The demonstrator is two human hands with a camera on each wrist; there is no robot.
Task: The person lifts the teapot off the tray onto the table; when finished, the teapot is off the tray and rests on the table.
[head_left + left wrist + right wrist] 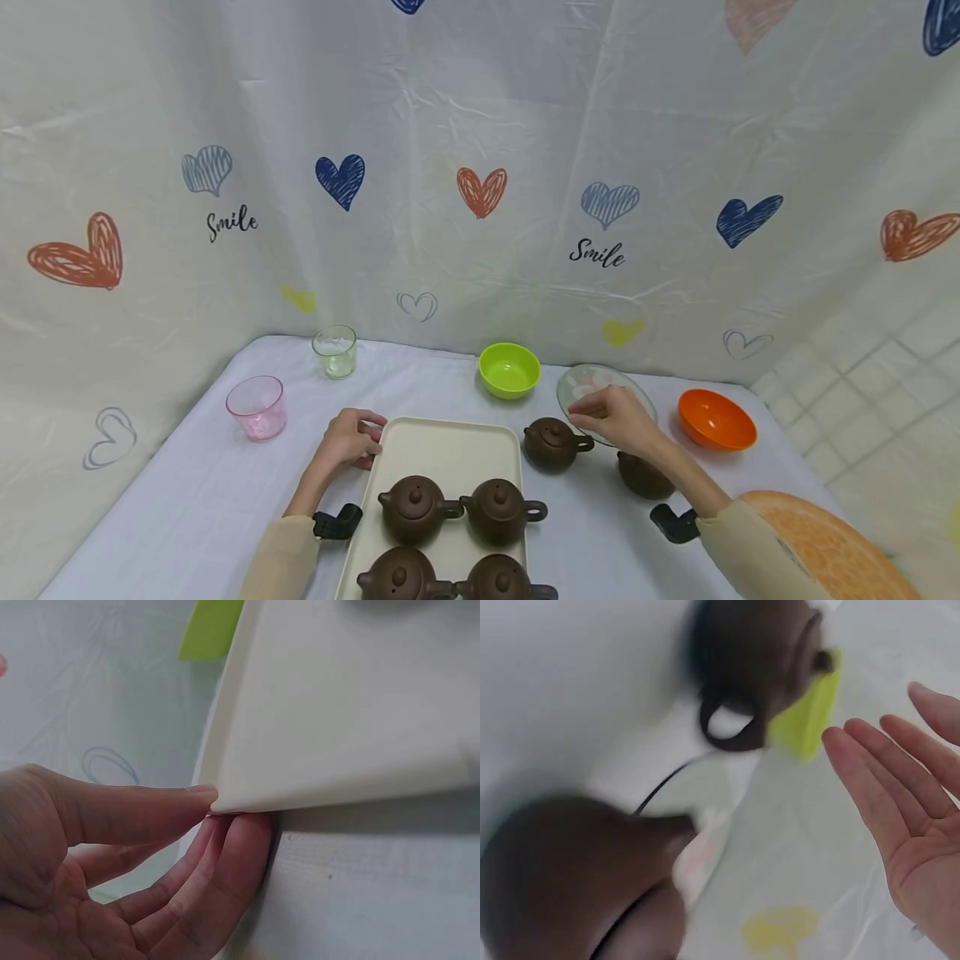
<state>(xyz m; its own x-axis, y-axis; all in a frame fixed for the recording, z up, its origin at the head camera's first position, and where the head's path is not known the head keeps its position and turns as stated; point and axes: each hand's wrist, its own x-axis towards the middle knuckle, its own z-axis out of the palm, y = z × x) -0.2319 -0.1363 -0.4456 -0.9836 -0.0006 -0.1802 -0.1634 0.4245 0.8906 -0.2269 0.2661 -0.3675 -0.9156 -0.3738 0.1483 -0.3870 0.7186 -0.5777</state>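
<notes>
Head view: your left hand (351, 439) is at the far-left corner of the cream tray (442, 450), fingers curled onto its rim. Four brown teapots sit on the tray's near half; the back-left teapot (415, 507) and back-right teapot (501, 509) are side by side, the two nearer ones cut off by the frame edge. Your right hand (617, 419) hovers over the near edge of the glass plate (592, 381), fingers loosely extended, holding nothing. A loose teapot (552, 442) stands on the table (187, 500) just right of the tray, just left of that hand. Another brown pot (643, 475) sits partly hidden under your right wrist. Farther back: green bowl (509, 369), orange bowl (716, 418), clear cup (334, 350), pink cup (257, 406).

Left wrist view: thumb (142, 810) on top of the tray (352, 712) corner, fingers (225, 877) underneath. You're pinching the corner.

Right wrist view: blurred. Open palm (915, 832), fingers straight and close together, touching nothing. Loose teapot (757, 660) sits apart from the hand, handle toward the camera; the second pot (577, 877) fills the lower left.
</notes>
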